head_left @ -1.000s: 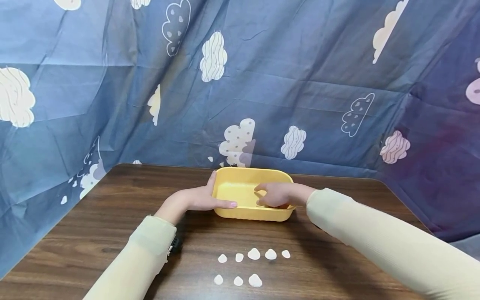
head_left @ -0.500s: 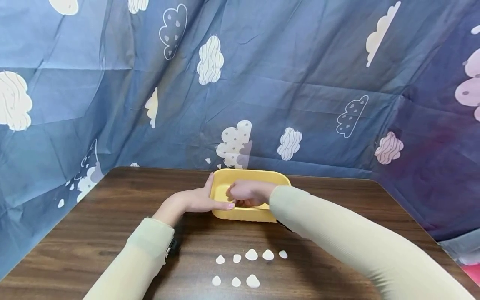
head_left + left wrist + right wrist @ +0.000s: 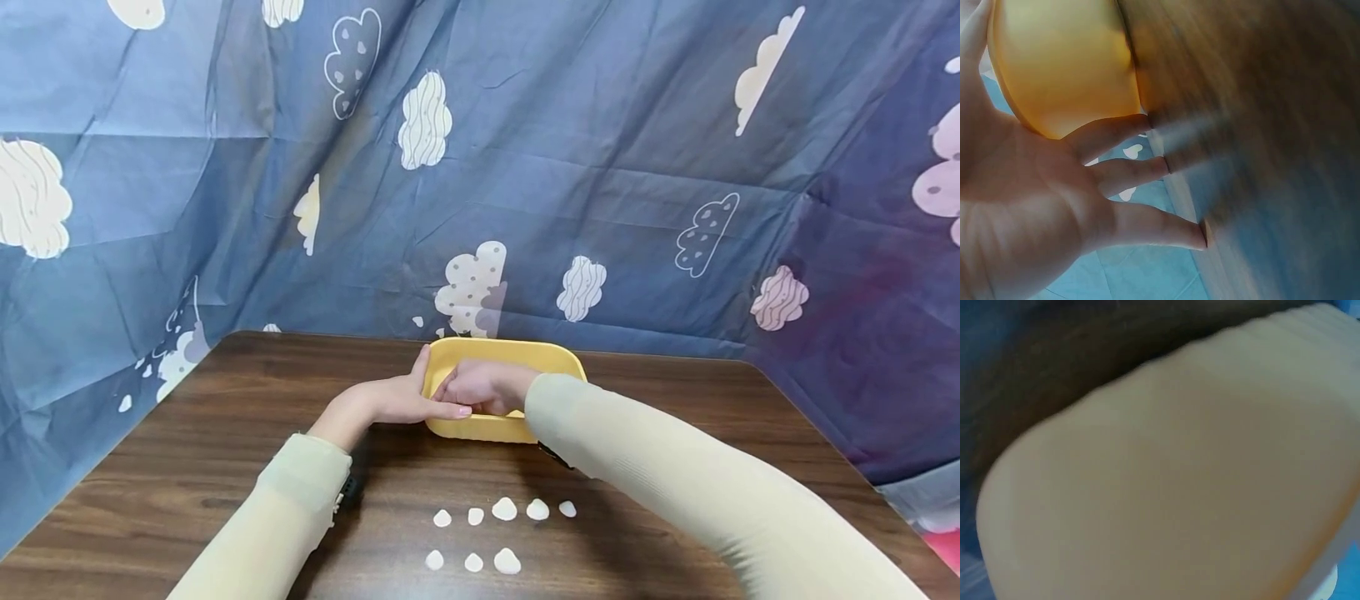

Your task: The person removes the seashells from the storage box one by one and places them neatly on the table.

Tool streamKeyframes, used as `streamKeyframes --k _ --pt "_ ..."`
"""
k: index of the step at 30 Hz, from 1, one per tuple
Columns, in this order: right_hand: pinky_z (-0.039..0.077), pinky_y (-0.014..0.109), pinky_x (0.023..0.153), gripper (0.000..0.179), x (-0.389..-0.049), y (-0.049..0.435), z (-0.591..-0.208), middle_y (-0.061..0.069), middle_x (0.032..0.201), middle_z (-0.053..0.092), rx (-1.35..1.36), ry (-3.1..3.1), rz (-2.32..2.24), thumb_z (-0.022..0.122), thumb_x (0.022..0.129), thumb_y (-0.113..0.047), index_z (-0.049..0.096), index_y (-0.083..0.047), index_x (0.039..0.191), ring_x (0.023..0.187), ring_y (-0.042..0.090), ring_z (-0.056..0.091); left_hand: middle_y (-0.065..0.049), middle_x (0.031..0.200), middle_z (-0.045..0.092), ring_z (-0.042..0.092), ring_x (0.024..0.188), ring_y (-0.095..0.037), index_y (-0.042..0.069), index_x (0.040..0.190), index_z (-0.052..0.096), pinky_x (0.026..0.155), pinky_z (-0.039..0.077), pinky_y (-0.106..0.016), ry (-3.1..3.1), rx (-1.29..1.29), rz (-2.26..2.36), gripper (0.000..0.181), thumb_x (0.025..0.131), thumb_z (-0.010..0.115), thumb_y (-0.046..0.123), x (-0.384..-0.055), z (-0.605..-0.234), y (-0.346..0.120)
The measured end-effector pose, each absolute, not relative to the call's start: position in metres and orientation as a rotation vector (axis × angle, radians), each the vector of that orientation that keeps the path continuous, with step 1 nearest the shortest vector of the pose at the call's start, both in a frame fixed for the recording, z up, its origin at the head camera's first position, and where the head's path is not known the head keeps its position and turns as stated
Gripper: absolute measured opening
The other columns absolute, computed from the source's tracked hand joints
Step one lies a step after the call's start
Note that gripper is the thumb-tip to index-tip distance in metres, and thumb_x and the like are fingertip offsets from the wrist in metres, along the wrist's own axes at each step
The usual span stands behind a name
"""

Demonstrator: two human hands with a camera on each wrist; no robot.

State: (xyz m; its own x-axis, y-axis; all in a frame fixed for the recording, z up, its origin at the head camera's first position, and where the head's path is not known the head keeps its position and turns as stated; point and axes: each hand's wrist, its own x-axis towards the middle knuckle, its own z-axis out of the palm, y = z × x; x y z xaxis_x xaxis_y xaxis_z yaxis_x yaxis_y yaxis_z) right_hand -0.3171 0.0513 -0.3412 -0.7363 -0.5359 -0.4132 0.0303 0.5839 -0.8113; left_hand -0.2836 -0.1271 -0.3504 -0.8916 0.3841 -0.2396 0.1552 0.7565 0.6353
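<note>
A yellow oblong tub (image 3: 525,353) stands on the dark wooden table. My left hand (image 3: 393,400) rests against its left end with straight, spread fingers, the thumb lying along the front rim. In the left wrist view, several fingers of the left hand (image 3: 1079,187) reach toward the tabletop beside the tub (image 3: 1066,62). Inside the tub, near its left end, is my right hand (image 3: 480,387), close to the left thumb. Its fingers look bent, but the front wall and the hand itself hide the fingertips and anything between them. A pale, blurred surface fills most of the right wrist view.
Small white shell-like pieces (image 3: 505,508) lie in two rows on the table (image 3: 247,417) in front of the tub. A blue cloth with clouds (image 3: 525,208) hangs behind the table's far edge. A dark band (image 3: 553,455) shows under the right sleeve.
My right hand has moved left inside the tub, from its right end toward the left hand, and its fingers look more bent. The left hand and the white pieces stay in place.
</note>
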Motion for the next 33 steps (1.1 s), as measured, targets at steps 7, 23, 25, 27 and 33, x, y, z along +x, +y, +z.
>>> streamKeyframes --k 7,23,25,27,33 --pt "0.041 0.017 0.06 0.041 -0.317 0.052 -0.343 0.0 0.084 0.066 -0.448 2.141 -1.118 0.052 0.088 0.011 0.074 0.009 0.122 0.075 0.011 0.054 -0.03 0.175 0.014 0.051 0.147 -0.033 0.008 0.167 -0.024 0.124 0.039 -0.047 2.596 0.41 0.896 0.144 0.085 0.071 0.078 -0.283 -0.352 -0.129" --pt "0.056 0.02 0.074 0.035 -0.324 0.067 -0.32 0.005 0.094 0.069 -0.394 2.076 -1.039 0.058 0.089 0.018 0.072 0.013 0.121 0.084 0.013 0.063 -0.03 0.174 0.02 0.049 0.149 -0.034 0.01 0.167 -0.024 0.124 0.039 -0.049 2.595 0.417 0.882 0.146 0.082 0.072 0.08 -0.283 -0.347 -0.126" --pt "0.059 0.022 0.076 0.03 -0.326 0.069 -0.321 0.006 0.093 0.069 -0.406 2.172 -1.032 0.062 0.09 0.015 0.072 0.013 0.118 0.082 0.013 0.065 -0.029 0.174 0.021 0.052 0.147 -0.034 0.01 0.168 -0.023 0.123 0.041 -0.049 2.598 0.412 0.877 0.146 0.082 0.071 0.081 -0.283 -0.346 -0.126" --pt "0.06 0.023 0.075 0.022 -0.329 0.073 -0.323 0.006 0.087 0.07 -0.418 2.302 -1.02 0.067 0.09 0.013 0.073 0.011 0.111 0.078 0.012 0.067 -0.029 0.174 0.021 0.052 0.146 -0.033 0.01 0.168 -0.023 0.123 0.04 -0.049 2.596 0.414 0.891 0.145 0.083 0.072 0.079 -0.284 -0.346 -0.127" --pt "0.061 0.022 0.068 0.01 -0.336 0.09 -0.335 0.004 0.076 0.07 -0.421 2.568 -0.958 0.074 0.088 0.011 0.075 0.009 0.098 0.065 0.008 0.067 -0.03 0.174 0.02 0.049 0.146 -0.032 0.007 0.167 -0.022 0.125 0.038 -0.047 2.575 0.422 0.943 0.141 0.086 0.075 0.07 -0.282 -0.347 -0.125"
